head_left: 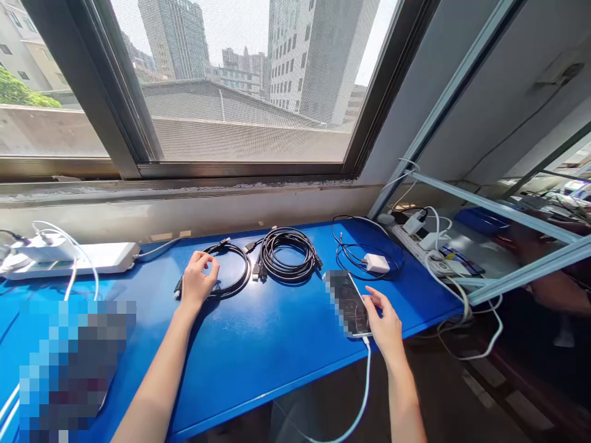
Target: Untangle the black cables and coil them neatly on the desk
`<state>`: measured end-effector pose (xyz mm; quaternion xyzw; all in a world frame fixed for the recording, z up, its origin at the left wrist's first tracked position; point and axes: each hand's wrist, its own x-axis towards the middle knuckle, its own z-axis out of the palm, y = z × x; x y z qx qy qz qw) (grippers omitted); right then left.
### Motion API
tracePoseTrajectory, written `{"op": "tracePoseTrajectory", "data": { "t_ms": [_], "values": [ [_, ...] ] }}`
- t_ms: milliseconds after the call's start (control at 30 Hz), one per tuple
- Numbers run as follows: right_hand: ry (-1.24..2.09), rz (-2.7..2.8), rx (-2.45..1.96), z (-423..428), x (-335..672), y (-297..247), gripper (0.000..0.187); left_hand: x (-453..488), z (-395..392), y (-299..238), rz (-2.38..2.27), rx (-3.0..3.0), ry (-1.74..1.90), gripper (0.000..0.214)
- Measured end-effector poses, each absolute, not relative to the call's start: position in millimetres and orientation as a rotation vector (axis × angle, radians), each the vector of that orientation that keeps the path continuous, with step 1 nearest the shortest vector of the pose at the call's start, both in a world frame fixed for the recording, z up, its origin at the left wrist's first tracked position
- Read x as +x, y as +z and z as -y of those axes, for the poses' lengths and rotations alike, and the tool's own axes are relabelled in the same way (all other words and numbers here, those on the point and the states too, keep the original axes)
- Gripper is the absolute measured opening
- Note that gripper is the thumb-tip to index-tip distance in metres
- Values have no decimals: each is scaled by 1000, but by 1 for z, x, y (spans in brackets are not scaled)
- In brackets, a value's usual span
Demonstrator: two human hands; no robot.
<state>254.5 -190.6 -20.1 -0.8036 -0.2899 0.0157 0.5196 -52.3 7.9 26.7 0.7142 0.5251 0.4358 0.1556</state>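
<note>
On the blue desk (pixel 277 344) the left hand (pixel 197 282) lies over the left side of a black cable coil (pixel 244 275); its fingers (pixel 203 257) are bent and rest on the upper left arc of the ring, thumb toward the ring's hollow; whether they close around the strand or only press on it I cannot tell; the rest of the coil lies flat to the right of the hand, with one plug end sticking out toward the wall.

The right hand (pixel 386 327) sits at the desk's front edge, just beside the phone (pixel 348 301); its fingers (pixel 372 299) are loosely spread and touch the phone's right edge near the lower corner, not wrapped around it; the phone lies flat, screen up, its top end tilted to the left; a white lead (pixel 367 375) runs from its lower end and hangs over the edge of the desk.

Between the two hands, nearer the wall, lies a thicker black coil (pixel 268 258), just beside the first and apart from both hands; right of it a thin black wire (pixel 344 252) loops around a small white charger (pixel 376 263); a white power strip (pixel 106 257) lies far left under the window (pixel 231 92); a second strip with plugs (pixel 422 246) sits at the right end.
</note>
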Motion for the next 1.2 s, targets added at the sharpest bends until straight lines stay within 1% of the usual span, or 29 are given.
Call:
{"op": "tracePoseTrajectory", "data": {
  "t_ms": [100, 200, 333, 367, 400, 467, 500, 567, 733, 833, 933, 1067, 1200],
  "values": [
    [26, 731, -1873, 179, 244, -2, 45, -52, -8, 27, -1495, 2043, 1278, 19],
    [29, 856, -1835, 149, 213, 21, 41, -53, -9, 26, -1467, 2044, 1282, 17],
    [128, 1185, -1796, 85, 150, 39, 24, -54, -8, 26, -1480, 2054, 1255, 19],
    [152, 1236, -1817, 68, 136, 40, 25, -54, -8, 26, -1487, 2054, 1247, 20],
    [174, 1265, -1855, 52, 123, 39, 31, -55, -8, 27, -1492, 2054, 1239, 20],
    [226, 1276, -1958, 27, 105, 33, 54, -55, -8, 27, -1495, 2059, 1225, 21],
    [246, 1280, -2000, 18, 99, 30, 63, -55, -7, 27, -1496, 2063, 1223, 22],
    [261, 1290, -2061, 9, 93, 23, 69, -56, -7, 27, -1499, 2068, 1228, 23],
    [265, 1341, -2121, 12, 93, 17, 60, -56, -8, 26, -1519, 2082, 1207, 24],
    [286, 1354, -2148, 15, 94, 20, 59, -55, -8, 26, -1547, 2092, 1136, 25],
    [313, 1339, -2167, 15, 96, 25, 60, -54, -8, 26, -1565, 2128, 995, 25],
    [348, 1315, -2161, 16, 105, 31, 49, -54, -8, 25, -1565, 2289, 733, 26],
    [385, 1300, -2124, 18, 115, 35, 45, -52, -7, 25, -1596, 2377, 619, 28]
  ]
}}
